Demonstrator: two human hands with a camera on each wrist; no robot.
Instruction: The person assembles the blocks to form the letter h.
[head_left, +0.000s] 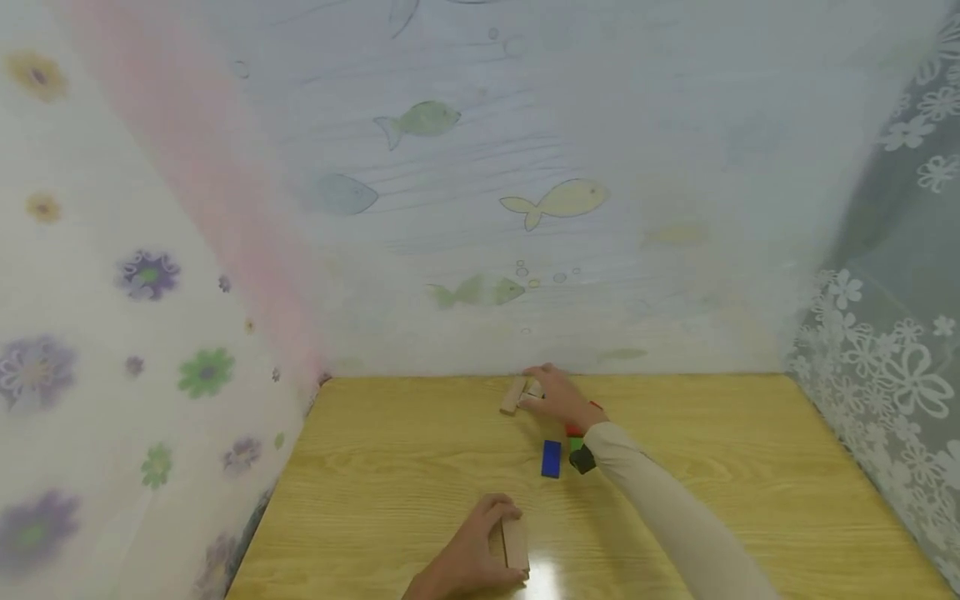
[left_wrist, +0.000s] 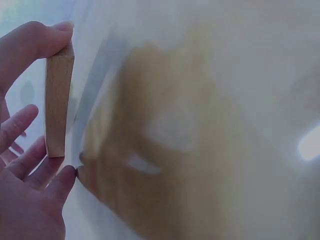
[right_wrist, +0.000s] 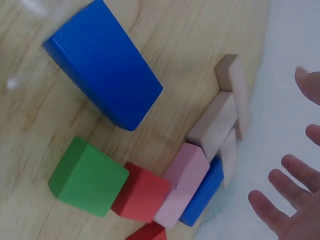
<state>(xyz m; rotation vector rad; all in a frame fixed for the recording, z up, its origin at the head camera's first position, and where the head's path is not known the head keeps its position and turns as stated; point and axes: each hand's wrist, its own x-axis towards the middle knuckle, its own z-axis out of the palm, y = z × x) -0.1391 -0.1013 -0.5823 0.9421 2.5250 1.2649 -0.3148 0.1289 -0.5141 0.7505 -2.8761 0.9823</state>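
Near the front of the table, my left hand (head_left: 468,550) holds a plain wooden block (head_left: 516,546) by its two ends. The left wrist view shows this block (left_wrist: 59,105) between the thumb and the fingers. Further back, my right hand (head_left: 558,400) is over a group of blocks. Its fingers are spread with nothing between them in the right wrist view. In that view the group has plain wooden blocks (right_wrist: 214,122), a pink block (right_wrist: 182,182), a smaller-looking blue block (right_wrist: 202,192), a red block (right_wrist: 141,191) and a green block (right_wrist: 87,177).
A separate blue block (head_left: 551,459) lies in front of the group. A dark block (head_left: 582,459) sits by the right sleeve, which partly covers the group. The wooden table (head_left: 390,467) meets a wall with drawn fish (head_left: 555,200) at the back and flowered sheets on both sides.
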